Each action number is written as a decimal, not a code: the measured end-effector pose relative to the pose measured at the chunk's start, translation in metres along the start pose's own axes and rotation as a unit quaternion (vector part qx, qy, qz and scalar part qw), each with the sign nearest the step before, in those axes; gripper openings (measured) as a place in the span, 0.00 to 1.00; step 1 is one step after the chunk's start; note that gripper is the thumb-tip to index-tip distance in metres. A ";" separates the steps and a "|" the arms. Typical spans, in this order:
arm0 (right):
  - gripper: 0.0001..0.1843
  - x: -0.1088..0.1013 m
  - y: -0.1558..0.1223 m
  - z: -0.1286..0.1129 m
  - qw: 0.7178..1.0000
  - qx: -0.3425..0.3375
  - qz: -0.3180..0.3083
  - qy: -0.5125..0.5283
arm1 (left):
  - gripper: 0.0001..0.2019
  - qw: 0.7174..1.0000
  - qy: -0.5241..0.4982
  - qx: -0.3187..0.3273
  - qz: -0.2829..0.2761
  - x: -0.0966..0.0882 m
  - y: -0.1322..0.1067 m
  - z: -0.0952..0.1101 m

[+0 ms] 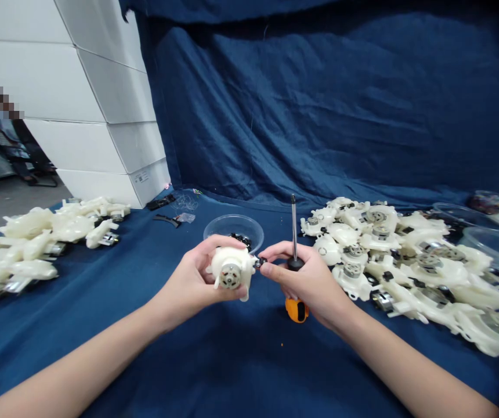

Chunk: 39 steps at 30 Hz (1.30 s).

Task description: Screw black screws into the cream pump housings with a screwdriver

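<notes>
My left hand (197,276) is wrapped round a cream plastic housing (236,261) with a round metal motor (231,276) facing me. My right hand (308,278) pinches a small black part (260,262) between thumb and forefinger, right at the housing's right edge; whether it is fixed there I cannot tell. The same hand also keeps a screwdriver in its other fingers, the metal shaft (294,226) pointing up and the orange handle (297,310) showing below the palm. Just behind the housing stands a clear round tub (214,225) with small black parts (243,239) in it.
Cream motor housings lie piled at the right (380,232) and at the left (27,244). Black pieces (166,220) and a small plastic bag (185,217) lie behind. White boxes (114,139) are stacked at back left beside a blue curtain (319,104). A person sits far left.
</notes>
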State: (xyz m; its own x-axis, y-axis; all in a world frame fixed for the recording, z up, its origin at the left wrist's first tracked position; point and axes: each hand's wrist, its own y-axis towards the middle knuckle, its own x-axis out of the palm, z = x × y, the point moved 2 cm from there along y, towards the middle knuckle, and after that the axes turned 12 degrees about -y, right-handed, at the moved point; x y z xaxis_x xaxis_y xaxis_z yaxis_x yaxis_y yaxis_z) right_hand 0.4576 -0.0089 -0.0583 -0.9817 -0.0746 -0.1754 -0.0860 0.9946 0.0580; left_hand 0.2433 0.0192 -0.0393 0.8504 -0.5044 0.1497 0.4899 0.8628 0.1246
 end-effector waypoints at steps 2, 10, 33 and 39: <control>0.21 -0.001 -0.001 -0.001 0.999 -0.012 0.012 -0.032 | 0.33 1.000 0.023 0.010 -0.009 0.001 -0.001 -0.001; 0.14 -0.005 -0.005 -0.016 0.981 -0.138 0.051 -0.123 | 0.25 0.990 0.099 0.100 -0.007 0.003 -0.005 -0.004; 0.13 -0.007 0.008 0.000 0.932 -0.281 -0.063 -0.220 | 0.13 0.986 -0.104 -0.071 -0.111 0.011 -0.003 -0.038; 0.14 0.001 0.002 0.000 0.923 -0.299 -0.044 -0.236 | 0.13 0.991 0.042 -0.070 -0.103 0.017 -0.008 -0.035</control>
State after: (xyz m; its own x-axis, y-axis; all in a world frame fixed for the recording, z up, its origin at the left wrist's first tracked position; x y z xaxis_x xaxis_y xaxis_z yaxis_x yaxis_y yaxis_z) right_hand 0.4564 -0.0071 -0.0579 -0.7952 0.0268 -0.6057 -0.3793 0.7574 0.5315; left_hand 0.2604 0.0049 -0.0725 0.7391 -0.6715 0.0524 0.6722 0.7404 0.0068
